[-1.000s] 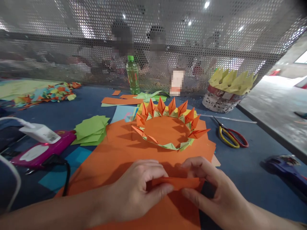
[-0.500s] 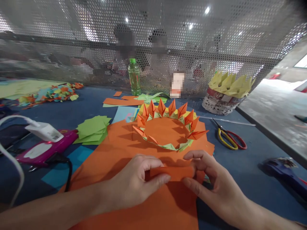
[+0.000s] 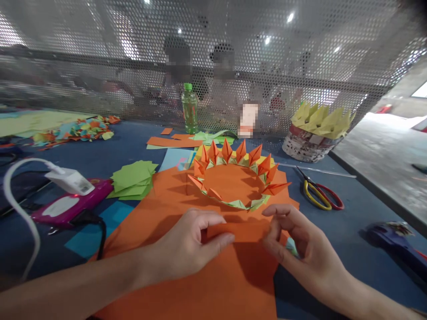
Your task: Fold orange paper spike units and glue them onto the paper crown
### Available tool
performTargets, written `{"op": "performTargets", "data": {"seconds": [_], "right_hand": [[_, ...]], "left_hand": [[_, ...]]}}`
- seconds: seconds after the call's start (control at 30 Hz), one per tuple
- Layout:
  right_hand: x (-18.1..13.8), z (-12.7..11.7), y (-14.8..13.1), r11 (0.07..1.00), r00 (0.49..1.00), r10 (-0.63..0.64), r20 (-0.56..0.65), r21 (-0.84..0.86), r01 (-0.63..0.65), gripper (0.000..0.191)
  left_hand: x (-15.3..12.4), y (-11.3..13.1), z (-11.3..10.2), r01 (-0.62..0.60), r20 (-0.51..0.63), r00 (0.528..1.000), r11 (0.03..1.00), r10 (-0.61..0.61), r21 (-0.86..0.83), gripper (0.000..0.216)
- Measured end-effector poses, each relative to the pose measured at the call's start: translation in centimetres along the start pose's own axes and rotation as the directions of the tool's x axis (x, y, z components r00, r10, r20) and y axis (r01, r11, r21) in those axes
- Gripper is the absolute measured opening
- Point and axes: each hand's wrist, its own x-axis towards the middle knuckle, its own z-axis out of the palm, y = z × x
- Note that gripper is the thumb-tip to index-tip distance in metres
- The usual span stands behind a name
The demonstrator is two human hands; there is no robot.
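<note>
My left hand (image 3: 188,249) and my right hand (image 3: 302,246) both pinch a small folded orange paper piece (image 3: 238,232), one at each end, just above a large orange paper sheet (image 3: 187,275). Beyond the hands on that sheet lies a ring of folded orange and green paper points (image 3: 233,180). Thumb and fingers of each hand are closed on the piece.
A stack of green paper squares (image 3: 131,178) lies left, beside a magenta device (image 3: 66,206) with a white charger (image 3: 70,181) and cables. Scissors (image 3: 318,193) lie right, a basket with yellow folded pieces (image 3: 315,133) behind them. A green bottle (image 3: 189,109) stands by the perforated screen.
Both hands have lifted the folded orange piece slightly away from me, toward the paper ring. The view has shifted a little.
</note>
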Motion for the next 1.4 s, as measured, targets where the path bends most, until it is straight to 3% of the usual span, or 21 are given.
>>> {"op": "performTargets", "data": {"seconds": [0.13,0.2,0.3,0.4,0.5,0.63,0.97,1.4], "right_hand": [[0.9,-0.4,0.0,0.997,0.994,-0.025,-0.104,0.076,0.033,0.02],[1.1,-0.3,-0.1,0.996,0.995,-0.023,-0.096,0.084,0.031,0.023],[0.9,0.1,-0.1,0.999,0.999,0.015,0.049,0.051,-0.018,0.032],[0.5,0.6,-0.2,0.997,0.983,0.072,0.17,0.001,-0.073,0.026],[0.2,0.9,-0.3,0.999,0.99,0.044,0.135,-0.037,-0.039,0.017],[0.1,0.8,-0.4,0.996,0.997,0.026,0.072,-0.092,-0.019,0.018],[-0.3,0.8,0.4,0.986,0.983,0.126,0.136,-0.123,-0.11,0.022],[0.0,0.7,0.6,0.987,0.997,-0.001,0.079,-0.16,0.014,0.014]], "left_hand": [[0.3,-0.2,-0.5,0.025,-0.023,0.999,0.999,-0.024,0.036,0.035],[0.2,-0.1,-0.4,-0.015,-0.017,1.0,1.0,0.015,0.005,0.032],[-0.1,0.2,0.0,-0.076,0.02,0.997,0.997,0.077,-0.021,0.027],[-0.3,0.4,0.4,-0.083,0.088,0.993,0.996,0.081,0.02,0.03],[-0.3,0.6,0.5,-0.074,0.128,0.989,0.997,0.069,0.034,0.032],[-0.3,0.8,0.3,-0.016,0.136,0.991,0.999,0.01,0.046,0.034],[-0.1,0.7,0.0,-0.058,0.091,0.994,0.997,0.053,0.059,0.034],[0.3,0.5,-0.2,0.08,0.061,0.995,0.994,-0.075,-0.071,0.039]]}}
